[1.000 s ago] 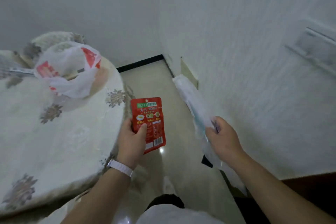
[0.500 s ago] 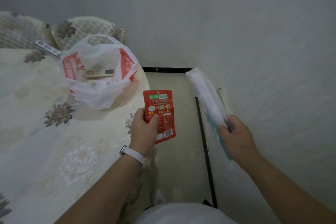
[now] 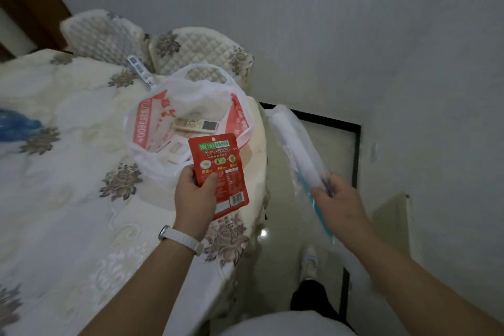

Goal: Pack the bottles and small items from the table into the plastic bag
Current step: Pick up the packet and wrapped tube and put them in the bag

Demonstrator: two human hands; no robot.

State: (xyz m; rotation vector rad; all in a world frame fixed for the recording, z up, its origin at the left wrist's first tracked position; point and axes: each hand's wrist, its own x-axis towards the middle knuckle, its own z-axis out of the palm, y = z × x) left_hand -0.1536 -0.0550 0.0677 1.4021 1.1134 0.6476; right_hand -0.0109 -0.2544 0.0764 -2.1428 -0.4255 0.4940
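A white plastic bag (image 3: 152, 114) with red print stands open on the table (image 3: 68, 199) near its right edge. Inside it lie a cream remote-like device (image 3: 196, 125) and some white items. My left hand (image 3: 195, 194) grips a flat red sachet (image 3: 222, 169) by its lower left corner, just in front of the bag's mouth. My right hand (image 3: 336, 203) holds a long white roll in clear wrap (image 3: 297, 150) with a teal handle, out over the floor to the right of the table.
The table wears a cream floral cloth. Two quilted chair backs (image 3: 191, 49) stand behind the bag. A small white labelled tube (image 3: 139, 69) lies behind the bag, and something blue (image 3: 16, 125) sits at the left edge. A grey wall (image 3: 381, 35) is close on the right.
The view has swung left toward the table. The red sachet has moved from over the floor to just in front of the bag's mouth. The wrapped roll stays in my right hand.
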